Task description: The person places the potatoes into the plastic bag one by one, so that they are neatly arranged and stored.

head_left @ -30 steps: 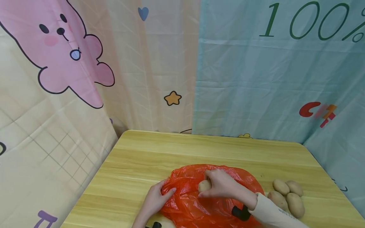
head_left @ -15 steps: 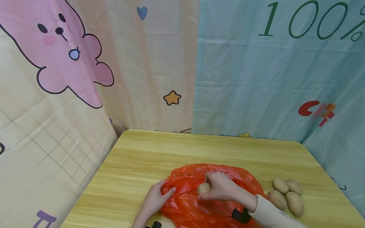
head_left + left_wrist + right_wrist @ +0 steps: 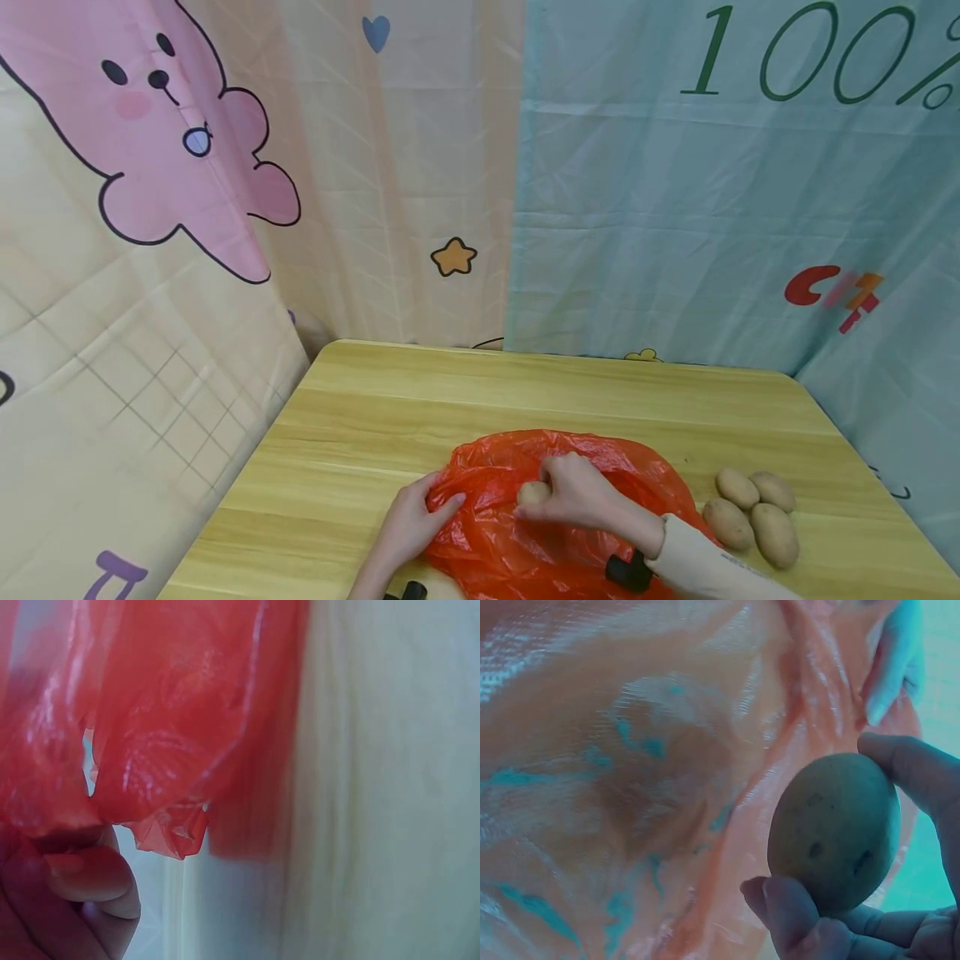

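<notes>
Wooden table (image 3: 337, 417) bears four potatoes (image 3: 776, 535) near the red bag (image 3: 517, 550).

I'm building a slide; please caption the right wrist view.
The right hand holds a potato in front of a crumpled plastic bag, the left hand at the bag's edge.

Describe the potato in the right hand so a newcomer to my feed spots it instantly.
On the wood-grain table, find the crumpled red plastic bag; in the head view, the right hand shows against it. That hand grips one pale-brown, oval potato with small dark pits. It's the only potato seen held: four potatoes to its right lie clustered on the table.
</notes>
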`<state>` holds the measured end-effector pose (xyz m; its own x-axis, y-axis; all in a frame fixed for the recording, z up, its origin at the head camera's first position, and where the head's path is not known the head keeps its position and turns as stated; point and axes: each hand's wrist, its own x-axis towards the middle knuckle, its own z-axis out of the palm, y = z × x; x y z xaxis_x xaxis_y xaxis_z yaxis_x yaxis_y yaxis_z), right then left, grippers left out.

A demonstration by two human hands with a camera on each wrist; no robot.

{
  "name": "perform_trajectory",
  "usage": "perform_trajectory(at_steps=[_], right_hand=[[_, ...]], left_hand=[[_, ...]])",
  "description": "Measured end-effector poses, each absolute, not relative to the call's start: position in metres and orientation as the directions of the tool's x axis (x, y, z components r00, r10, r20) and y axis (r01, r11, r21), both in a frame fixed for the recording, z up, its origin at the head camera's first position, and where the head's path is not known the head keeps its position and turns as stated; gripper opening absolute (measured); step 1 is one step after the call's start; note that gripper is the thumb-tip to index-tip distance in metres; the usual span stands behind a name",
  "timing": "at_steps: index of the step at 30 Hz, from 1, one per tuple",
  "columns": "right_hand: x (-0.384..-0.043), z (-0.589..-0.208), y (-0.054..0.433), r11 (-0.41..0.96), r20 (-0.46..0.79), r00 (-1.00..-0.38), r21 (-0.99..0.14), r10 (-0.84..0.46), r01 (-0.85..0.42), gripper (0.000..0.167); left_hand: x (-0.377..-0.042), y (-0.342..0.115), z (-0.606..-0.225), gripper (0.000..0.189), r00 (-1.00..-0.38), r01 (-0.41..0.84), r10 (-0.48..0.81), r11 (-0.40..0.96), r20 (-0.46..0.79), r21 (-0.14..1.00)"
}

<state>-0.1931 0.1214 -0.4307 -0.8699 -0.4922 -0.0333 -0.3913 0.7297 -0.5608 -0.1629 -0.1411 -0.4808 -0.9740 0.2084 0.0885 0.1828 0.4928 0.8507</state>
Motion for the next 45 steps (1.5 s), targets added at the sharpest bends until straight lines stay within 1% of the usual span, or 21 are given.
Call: perform_trajectory(at_steps=[8, 25, 31, 45], right_hand=[[-0.193, -0.443, 0.117, 0.719, -0.036, -0.877, -0.589, -0.478, -0.368, 0.044], [-0.194, -0.454, 0.115, 0.745, -0.062, -0.896, -0.582, -0.440, -0.326, 0.044], [-0.196, -0.459, 0.116, 0.750, -0.045, -0.896, -0.567, -0.441, -0.341, 0.045], [-0.198, -0.459, 0.115, 0.746, -0.035, -0.899, -0.572, -0.437, -0.341, 0.046]], left_hand=[[-0.163, -0.141, -0.481, 0.037, -0.969, 0.209, 0.219, 0.500, 0.111, 0.840], [-0.163, -0.141, -0.482, 0.030, -0.971, 0.200, 0.213, 0.498, 0.105, 0.844], [-0.163, -0.140, -0.483, 0.030, -0.971, 0.206, 0.212, 0.501, 0.112, 0.840], [-0.163, -0.140, -0.481, 0.029, -0.973, 0.192, 0.210, 0.488, 0.099, 0.852]])
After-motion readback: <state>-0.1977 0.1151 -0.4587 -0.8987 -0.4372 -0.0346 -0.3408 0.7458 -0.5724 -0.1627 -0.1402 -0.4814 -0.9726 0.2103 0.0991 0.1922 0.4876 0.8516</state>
